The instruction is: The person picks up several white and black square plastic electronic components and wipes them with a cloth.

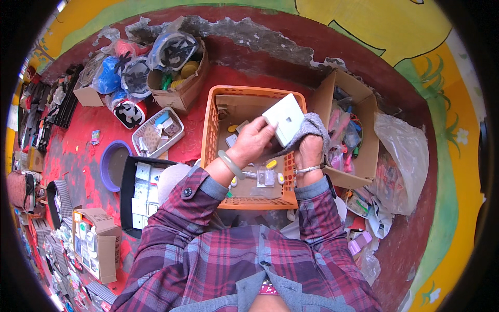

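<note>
My left hand (251,141) grips a flat white square box (284,115) with a small dark square mark on its face. The box is tilted over an orange plastic basket (209,117). A grey cloth (314,126) is bunched in my right hand (310,152) and lies against the box's right edge. My right fingers are partly covered by the cloth. Inside the basket lie a small clear plastic case (265,179), a yellow oval piece (271,164) and several other small white and yellow items.
A carton (357,86) of bagged colourful goods stands right of the basket, beside a clear plastic bag (403,156). To the left are a black box (126,179) of white items, a purple basin (105,161), a white basket (179,136) and a carton (200,78) with helmets nearby.
</note>
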Motion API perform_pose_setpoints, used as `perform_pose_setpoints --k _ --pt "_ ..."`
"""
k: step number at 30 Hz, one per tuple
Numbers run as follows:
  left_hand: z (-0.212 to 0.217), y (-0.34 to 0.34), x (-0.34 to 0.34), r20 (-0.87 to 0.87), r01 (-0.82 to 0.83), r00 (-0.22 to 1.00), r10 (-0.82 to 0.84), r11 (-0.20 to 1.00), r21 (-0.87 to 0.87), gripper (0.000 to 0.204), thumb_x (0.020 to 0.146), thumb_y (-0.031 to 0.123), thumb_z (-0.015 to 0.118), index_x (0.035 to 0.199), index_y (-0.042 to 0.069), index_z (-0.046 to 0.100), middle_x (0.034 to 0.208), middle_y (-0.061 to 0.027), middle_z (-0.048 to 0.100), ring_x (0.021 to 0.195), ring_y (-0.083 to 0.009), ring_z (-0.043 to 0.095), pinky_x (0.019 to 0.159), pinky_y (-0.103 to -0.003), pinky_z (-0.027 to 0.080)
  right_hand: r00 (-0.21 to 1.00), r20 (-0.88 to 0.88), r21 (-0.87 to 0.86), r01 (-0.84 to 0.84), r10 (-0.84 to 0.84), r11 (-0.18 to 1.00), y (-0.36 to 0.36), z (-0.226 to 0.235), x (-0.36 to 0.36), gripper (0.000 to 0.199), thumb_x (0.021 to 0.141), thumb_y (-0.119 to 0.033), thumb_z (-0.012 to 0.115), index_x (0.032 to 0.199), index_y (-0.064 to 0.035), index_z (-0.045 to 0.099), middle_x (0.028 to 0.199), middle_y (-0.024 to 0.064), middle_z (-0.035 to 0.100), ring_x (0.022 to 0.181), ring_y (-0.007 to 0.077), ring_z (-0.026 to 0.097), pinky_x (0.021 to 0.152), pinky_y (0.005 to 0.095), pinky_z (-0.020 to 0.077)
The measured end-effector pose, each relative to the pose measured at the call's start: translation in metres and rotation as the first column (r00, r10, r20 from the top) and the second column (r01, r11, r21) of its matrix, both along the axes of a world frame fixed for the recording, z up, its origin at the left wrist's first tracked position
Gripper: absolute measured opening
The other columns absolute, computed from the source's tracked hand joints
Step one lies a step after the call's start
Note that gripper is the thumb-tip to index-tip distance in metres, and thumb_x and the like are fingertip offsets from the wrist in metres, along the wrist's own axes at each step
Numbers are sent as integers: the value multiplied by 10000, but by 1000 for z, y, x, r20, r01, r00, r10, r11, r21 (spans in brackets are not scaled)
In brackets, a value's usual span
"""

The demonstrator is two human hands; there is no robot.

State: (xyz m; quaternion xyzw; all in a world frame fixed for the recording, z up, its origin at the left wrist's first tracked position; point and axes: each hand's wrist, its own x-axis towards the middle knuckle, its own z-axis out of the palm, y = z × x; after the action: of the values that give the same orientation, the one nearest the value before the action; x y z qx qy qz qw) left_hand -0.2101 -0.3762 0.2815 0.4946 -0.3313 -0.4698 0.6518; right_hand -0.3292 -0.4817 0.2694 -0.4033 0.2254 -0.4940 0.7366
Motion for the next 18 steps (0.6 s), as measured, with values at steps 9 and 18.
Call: perform_pose_setpoints --k 9,18 --pt "2 -5 10 57 -246 963 265 942 -227 303 991 215 430 1161 -18 522 1012 -42 606 937 -97 540 835 -251 443 937 -348 -445 -163 -2 881 9 4 -2 265 919 -123 556 1165 -21 557 1080 56 581 964 127 551 826 264 467" --pt "18 6 4 335 26 941 51 975 -222 282 981 178 442 1185 -1 520 1045 -91 604 943 -143 553 839 -277 446 934 -355 -548 -185 -27 816 3 1 -13 251 916 -160 573 1133 -35 569 1041 42 595 913 121 565 771 257 491"
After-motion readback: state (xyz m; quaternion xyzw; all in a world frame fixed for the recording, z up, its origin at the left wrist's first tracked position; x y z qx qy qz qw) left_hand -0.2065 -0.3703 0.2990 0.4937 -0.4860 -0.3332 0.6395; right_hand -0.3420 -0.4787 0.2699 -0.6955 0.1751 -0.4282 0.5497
